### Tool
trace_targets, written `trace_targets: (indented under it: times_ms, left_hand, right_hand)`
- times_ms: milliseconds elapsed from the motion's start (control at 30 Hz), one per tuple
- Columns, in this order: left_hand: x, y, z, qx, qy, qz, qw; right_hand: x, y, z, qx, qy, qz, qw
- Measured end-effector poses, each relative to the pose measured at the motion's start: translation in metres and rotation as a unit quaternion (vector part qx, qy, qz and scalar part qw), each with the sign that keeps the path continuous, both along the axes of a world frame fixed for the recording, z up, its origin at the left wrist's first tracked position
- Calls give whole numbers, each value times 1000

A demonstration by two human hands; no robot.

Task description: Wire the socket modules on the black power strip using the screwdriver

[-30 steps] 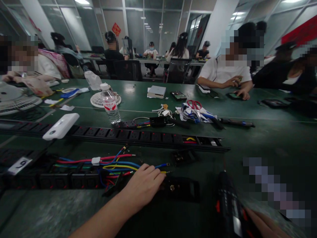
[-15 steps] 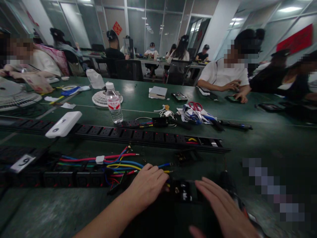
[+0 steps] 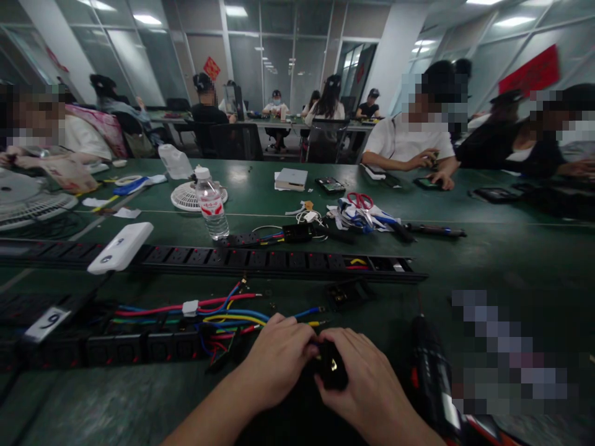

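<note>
Close to the table's front edge, my right hand [image 3: 360, 378] is curled round a small black plastic part [image 3: 333, 365] with brass-coloured contacts. My left hand [image 3: 286, 350] is closed, its fingertips meeting that part's left side; exactly what they pinch is hidden. Blue, yellow and red wires [image 3: 251, 314] run out beside my left hand from an opened black power strip [image 3: 171, 347]. Just beyond my hands lies a second black plastic piece [image 3: 348, 291] with brass-coloured metal inside.
A power screwdriver [image 3: 432, 371] lies right of my right hand. Farther back is a long black socket strip [image 3: 260, 260], with a white box [image 3: 121, 248] on it. Behind stand a water bottle [image 3: 211, 207] and red-handled scissors [image 3: 360, 201]. People sit across the table.
My right hand has moved left and closed round the black plastic part, which now sits up between both hands. My left hand stays nearly in place. The view has tilted slightly up.
</note>
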State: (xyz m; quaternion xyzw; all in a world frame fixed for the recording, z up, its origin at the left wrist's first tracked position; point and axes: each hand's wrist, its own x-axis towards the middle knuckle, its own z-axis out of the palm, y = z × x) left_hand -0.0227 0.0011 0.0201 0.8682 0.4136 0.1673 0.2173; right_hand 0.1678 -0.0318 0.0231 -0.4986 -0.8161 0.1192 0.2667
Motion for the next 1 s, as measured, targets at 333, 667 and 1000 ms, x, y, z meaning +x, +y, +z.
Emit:
trace_targets:
  times_ms: [333, 667, 1000]
  left_hand:
    - [9, -5, -6, 47, 29, 49, 997]
    - [-9, -2, 13, 40, 42, -4, 998]
    - [-9, -3, 16, -17, 37, 13, 999]
  right_hand:
    - [0, -1, -4, 57, -23, 0, 998]
    - [6, 2, -12, 111, -66, 4, 992]
    - [0, 4, -10, 25, -11, 42, 999]
